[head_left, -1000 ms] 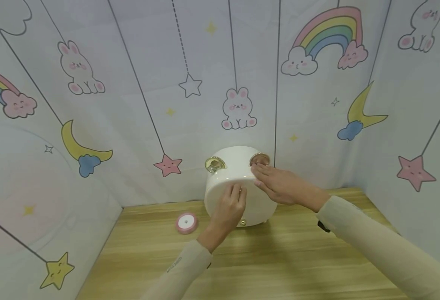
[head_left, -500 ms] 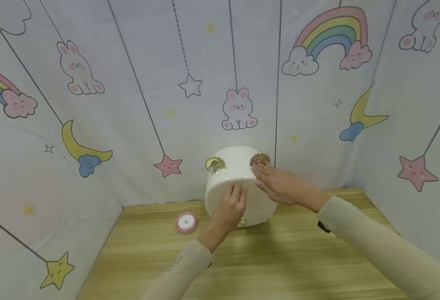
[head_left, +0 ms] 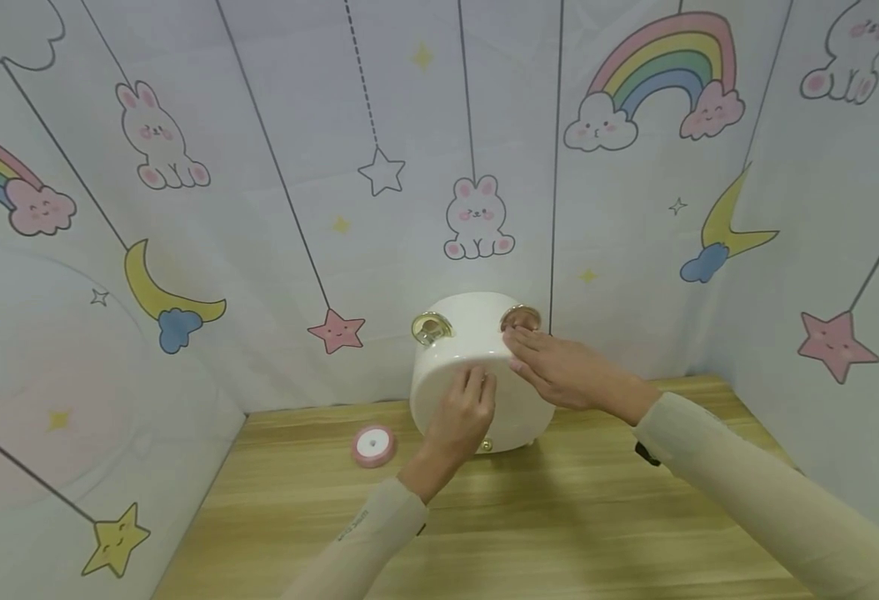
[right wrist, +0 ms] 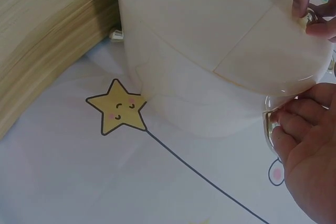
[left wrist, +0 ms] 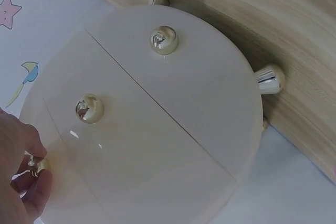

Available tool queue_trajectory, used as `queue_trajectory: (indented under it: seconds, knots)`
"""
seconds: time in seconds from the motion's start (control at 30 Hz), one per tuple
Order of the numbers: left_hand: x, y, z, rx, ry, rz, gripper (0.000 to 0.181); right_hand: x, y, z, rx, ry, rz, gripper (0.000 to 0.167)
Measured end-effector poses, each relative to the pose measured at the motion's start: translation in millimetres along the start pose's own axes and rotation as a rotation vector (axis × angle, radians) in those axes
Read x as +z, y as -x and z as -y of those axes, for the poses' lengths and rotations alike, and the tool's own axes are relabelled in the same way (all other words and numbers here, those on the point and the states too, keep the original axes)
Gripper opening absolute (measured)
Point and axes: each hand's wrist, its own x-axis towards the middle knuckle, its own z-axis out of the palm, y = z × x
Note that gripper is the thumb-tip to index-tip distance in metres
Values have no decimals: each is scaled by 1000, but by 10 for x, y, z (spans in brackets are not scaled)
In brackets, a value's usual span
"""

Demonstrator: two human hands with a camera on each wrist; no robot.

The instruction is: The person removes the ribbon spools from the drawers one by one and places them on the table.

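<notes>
A glossy white, drum-shaped drawer box (head_left: 472, 318) stands on short gold legs against the back cloth. Thin seams divide its round front into drawers, each with a gold ball knob; the middle knob (left wrist: 89, 109) and lower knob (left wrist: 164, 40) show in the left wrist view. My left hand (head_left: 457, 417) pinches the top knob (right wrist: 310, 18) between thumb and fingers. At the box's upper right, my right hand (head_left: 570, 372) lies with fairly straight fingers, the tips touching the right gold ear-shaped ornament (head_left: 521, 317). The left gold ear (head_left: 432, 328) is untouched.
A pink-rimmed white disc, like a ribbon spool (head_left: 373, 447), lies on the wood-grain table (head_left: 529, 533) left of the box. Cloth walls (head_left: 379, 250) printed with bunnies, stars and rainbows enclose the back and both sides.
Both hands and the box hold their places across the frames. Only a very slight shift of the head view shows.
</notes>
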Motion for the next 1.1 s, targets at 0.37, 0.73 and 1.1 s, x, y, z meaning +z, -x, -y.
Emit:
queue_trajectory:
  seconds: [0.37,0.73,1.1]
  knots:
    - [1,5,6,-5,8,18,21,-9,6,4,-5,8,-4,58]
    - [-51,71,-16,-18,20,-86,28,-2,19,7,-3,7,-4,58]
    - [-84,178,-52,32,11,-146,26,-3,29,11,-17,10,-10,58]
